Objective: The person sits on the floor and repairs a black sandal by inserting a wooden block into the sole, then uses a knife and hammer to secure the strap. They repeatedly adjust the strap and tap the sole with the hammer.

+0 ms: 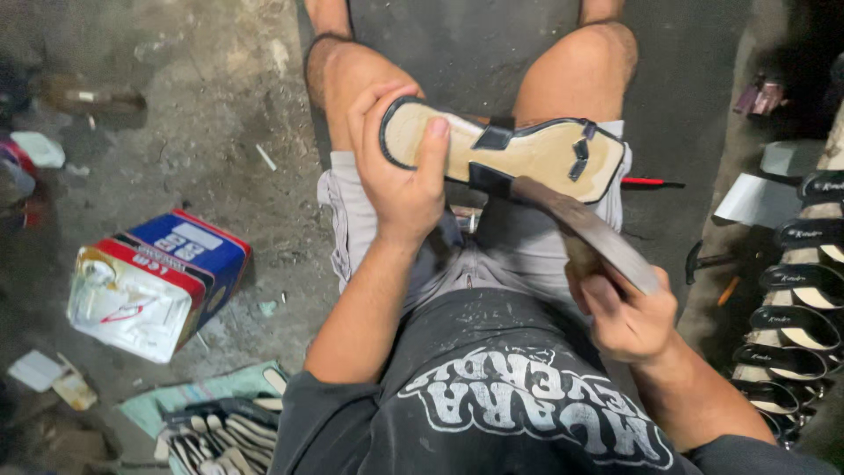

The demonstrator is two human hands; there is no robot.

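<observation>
My left hand [397, 167] grips the heel end of a tan sandal sole [519, 151] with black edging and black strap tabs, held bottom-up over my lap. My right hand [626, 318] is closed on the handle of a long flat tool [587, 230]. The tool's tip rests against the sole's near edge, close to a black strap. My knees are bare and apart, and grey shorts lie under the sole.
A dented red, blue and white tin can [158, 281] lies on the dirty concrete floor at left. A row of black-strapped sandals [804, 290] is stacked at the right edge. More soles [220, 435] lie bottom left. A red-handled tool [646, 182] lies beyond my right knee.
</observation>
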